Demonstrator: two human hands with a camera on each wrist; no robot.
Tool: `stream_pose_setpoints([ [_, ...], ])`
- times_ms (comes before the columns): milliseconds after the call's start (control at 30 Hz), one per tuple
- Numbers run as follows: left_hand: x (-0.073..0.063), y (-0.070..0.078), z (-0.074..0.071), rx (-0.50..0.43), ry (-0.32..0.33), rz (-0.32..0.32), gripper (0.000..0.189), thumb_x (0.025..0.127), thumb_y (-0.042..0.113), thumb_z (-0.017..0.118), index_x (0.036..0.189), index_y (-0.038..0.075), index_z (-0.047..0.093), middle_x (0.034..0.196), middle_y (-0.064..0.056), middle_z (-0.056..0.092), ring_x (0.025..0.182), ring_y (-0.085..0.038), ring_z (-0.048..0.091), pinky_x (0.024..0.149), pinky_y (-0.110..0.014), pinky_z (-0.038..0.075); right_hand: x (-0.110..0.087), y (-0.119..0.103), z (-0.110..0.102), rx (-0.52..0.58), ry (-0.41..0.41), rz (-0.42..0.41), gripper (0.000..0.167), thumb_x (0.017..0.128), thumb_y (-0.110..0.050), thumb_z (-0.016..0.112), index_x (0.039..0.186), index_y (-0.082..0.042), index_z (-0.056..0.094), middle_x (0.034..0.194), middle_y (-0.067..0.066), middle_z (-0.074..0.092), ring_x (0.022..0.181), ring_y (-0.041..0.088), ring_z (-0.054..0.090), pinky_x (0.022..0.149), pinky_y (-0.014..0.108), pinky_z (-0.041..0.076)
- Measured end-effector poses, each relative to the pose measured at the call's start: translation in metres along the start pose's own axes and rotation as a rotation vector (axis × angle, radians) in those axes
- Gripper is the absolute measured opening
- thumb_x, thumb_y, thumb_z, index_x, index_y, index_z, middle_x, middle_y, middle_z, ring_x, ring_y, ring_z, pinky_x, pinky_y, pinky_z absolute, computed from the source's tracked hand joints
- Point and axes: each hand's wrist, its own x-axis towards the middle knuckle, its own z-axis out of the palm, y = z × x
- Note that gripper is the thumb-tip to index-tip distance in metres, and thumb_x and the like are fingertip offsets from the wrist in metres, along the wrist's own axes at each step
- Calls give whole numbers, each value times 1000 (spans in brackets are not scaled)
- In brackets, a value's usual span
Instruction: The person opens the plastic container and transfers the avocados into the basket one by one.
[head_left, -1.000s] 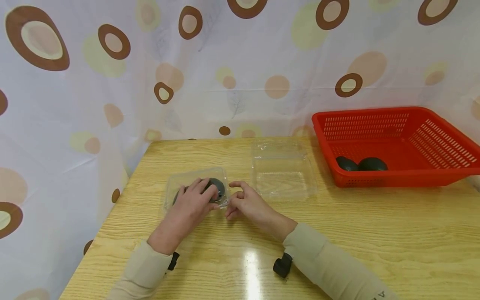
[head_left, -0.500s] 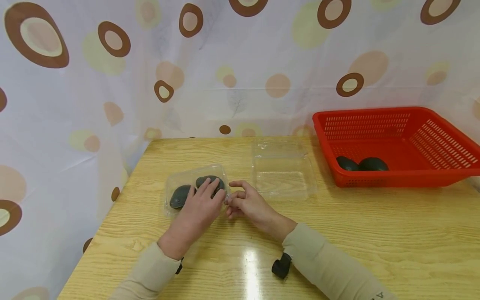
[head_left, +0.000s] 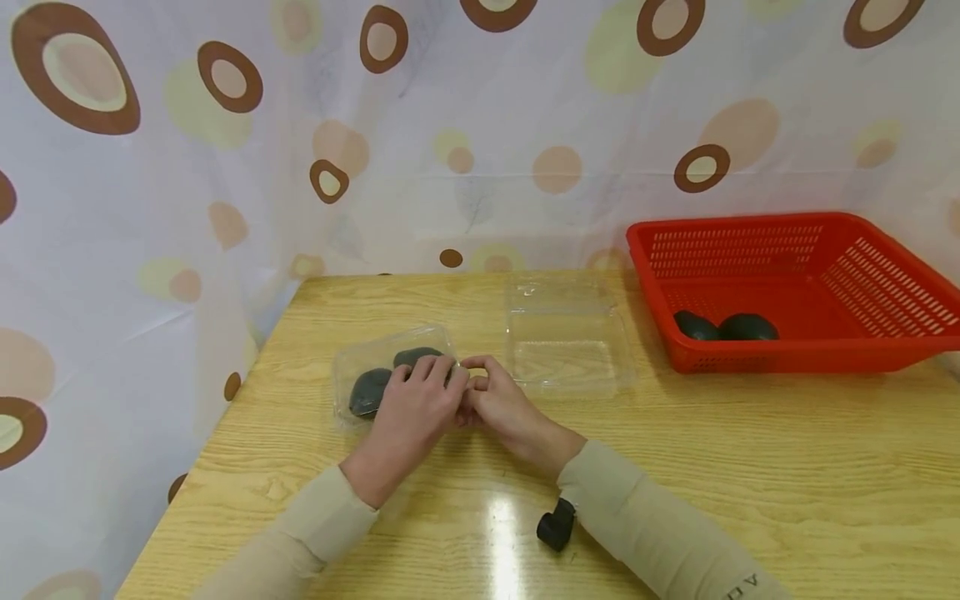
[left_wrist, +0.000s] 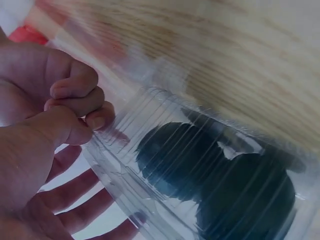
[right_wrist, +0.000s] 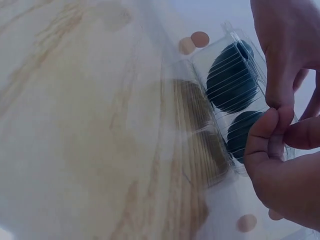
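A clear plastic clamshell box [head_left: 347,367] lies on the left of the table with two dark green avocados inside, one [head_left: 370,392] at left and the other [head_left: 417,355] partly behind my fingers. Ridged clear plastic covers both avocados in the wrist views. My left hand [head_left: 418,404] reaches across the box's right end and holds its edge, thumb on one side and fingers spread on the other. My right hand [head_left: 513,417] pinches the box's right corner between thumb and curled fingers, touching the left thumb. The fingertips hide the exact edge being pinched.
A second clear clamshell box [head_left: 566,360] stands open right of the hands. Further right is a red perforated basket [head_left: 810,358] with two avocados [head_left: 747,327] at its near left. A patterned curtain [head_left: 495,208] hangs behind the wooden table [head_left: 480,533].
My left hand has slid right across the box to its right corner, uncovering the left avocado. The right hand has stayed at that corner, its fingers now closer to the left hand.
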Motion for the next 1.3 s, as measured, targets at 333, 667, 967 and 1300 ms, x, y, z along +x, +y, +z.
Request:
stream_pose_setpoints([
  [333,7,4,-1,-13,-23,-13,26,81,29,83,94,13,67,106,-4,63,98,-22,61,71,-37,57,4,0,-3,16,19,-3,45,91,8,48,134,-4,41,78,2,55,65,16,49,62,26,43],
  [667,11,1,7,-18,87,45,6,86,15,77,86,11,72,95,-1,68,90,-20,62,62,-26,52,3,0,0,60,22,-15,48,87,12,45,132,-4,39,76,3,50,62,17,46,60,28,41],
  [967,12,-1,13,-78,97,40,4,88,8,75,87,9,71,96,-1,68,95,-19,63,72,-27,58,5,1,4,45,36,-57,39,92,10,45,129,-2,39,73,2,47,60,16,43,58,28,38],
  [1300,18,-12,1,-126,165,-1,6,88,5,71,93,6,70,99,-2,67,91,-17,65,60,-25,57,5,3,4,32,62,-73,44,88,10,44,130,-2,39,72,0,41,57,13,36,57,28,40],
])
